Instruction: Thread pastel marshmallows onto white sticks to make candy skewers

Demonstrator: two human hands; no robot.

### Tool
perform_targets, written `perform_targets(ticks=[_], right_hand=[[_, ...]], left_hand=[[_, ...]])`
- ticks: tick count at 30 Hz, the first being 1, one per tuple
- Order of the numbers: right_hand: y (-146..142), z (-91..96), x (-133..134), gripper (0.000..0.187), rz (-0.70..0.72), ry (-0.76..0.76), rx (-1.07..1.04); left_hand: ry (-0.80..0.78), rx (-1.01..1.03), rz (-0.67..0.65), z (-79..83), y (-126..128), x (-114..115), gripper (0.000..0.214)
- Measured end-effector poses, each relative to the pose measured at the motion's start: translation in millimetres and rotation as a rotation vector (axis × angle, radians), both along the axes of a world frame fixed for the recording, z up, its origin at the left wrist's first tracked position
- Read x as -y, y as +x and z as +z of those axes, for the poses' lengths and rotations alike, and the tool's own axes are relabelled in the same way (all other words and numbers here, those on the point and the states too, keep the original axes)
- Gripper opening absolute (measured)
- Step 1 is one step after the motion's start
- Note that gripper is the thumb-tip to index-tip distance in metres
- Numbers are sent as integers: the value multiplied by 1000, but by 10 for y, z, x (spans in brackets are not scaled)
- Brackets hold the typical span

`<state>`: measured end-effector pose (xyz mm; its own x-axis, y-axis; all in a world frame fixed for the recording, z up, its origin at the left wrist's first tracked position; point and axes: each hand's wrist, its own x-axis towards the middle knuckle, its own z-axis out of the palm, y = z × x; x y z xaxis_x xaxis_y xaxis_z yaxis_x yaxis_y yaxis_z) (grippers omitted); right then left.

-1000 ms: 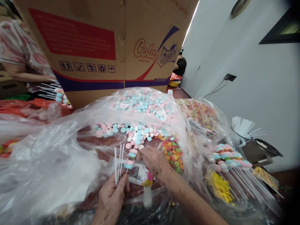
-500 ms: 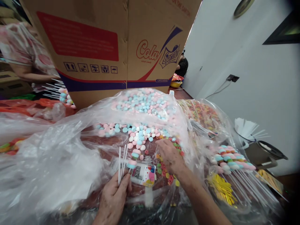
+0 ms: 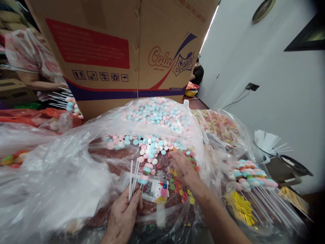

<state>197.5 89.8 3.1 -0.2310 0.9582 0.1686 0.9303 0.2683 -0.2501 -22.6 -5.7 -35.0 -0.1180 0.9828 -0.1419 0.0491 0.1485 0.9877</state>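
Observation:
My left hand [image 3: 124, 210] is closed round several thin white sticks [image 3: 133, 179] that point up and away. One of them carries a short stack of pink and blue marshmallows [image 3: 143, 179]; a similar stack with a green band [image 3: 148, 167] is just beyond it. My right hand [image 3: 184, 167] is over the loose coloured candy rings [image 3: 177, 186], fingers bent down and drawn together, close to the pile of pink, blue and white marshmallows [image 3: 152, 149]. What its fingertips hold, if anything, is hidden. A printed label packet [image 3: 159, 191] is between my hands.
A tall carton [image 3: 101, 51] stands behind a clear bag of marshmallows [image 3: 157, 112]. To the right are a bag of candy rings [image 3: 218, 123], finished marshmallow skewers [image 3: 254, 174] and gold ties [image 3: 242, 208]. Crumpled plastic [image 3: 63, 179] covers the left. A person [image 3: 35, 64] is behind the carton.
Both hands stay nearly in place. The stack on the stick has shifted very slightly, and the whole view has moved down a little in the frame.

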Motion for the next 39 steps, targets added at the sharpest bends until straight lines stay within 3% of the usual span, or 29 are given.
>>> perform_targets(ticks=[3, 7, 11, 16, 21, 29, 33, 39], right_hand=[[124, 83, -31, 29, -78, -2, -1], [176, 68, 45, 27, -167, -107, 215], [84, 15, 58, 24, -84, -124, 148], [70, 130, -28, 29, -60, -33, -22], [106, 214, -83, 27, -78, -104, 103], [-131, 161, -265, 23, -122, -182, 291], [-36, 102, -309, 18, -45, -159, 228], [167, -6, -323, 13, -11, -56, -64]], left_hand=[[-23, 17, -27, 24, -2, 4, 43], [-36, 10, -62, 39, -19, 7, 45], [-13, -5, -38, 41, -8, 9, 47], [-16, -2, -15, 8, 12, 6, 47], [-12, 6, -16, 13, 10, 14, 47], [-8, 5, -17, -3, 5, 17, 47], [-16, -10, -54, -20, -21, 6, 46], [2, -9, -37, -37, -26, 15, 43]])
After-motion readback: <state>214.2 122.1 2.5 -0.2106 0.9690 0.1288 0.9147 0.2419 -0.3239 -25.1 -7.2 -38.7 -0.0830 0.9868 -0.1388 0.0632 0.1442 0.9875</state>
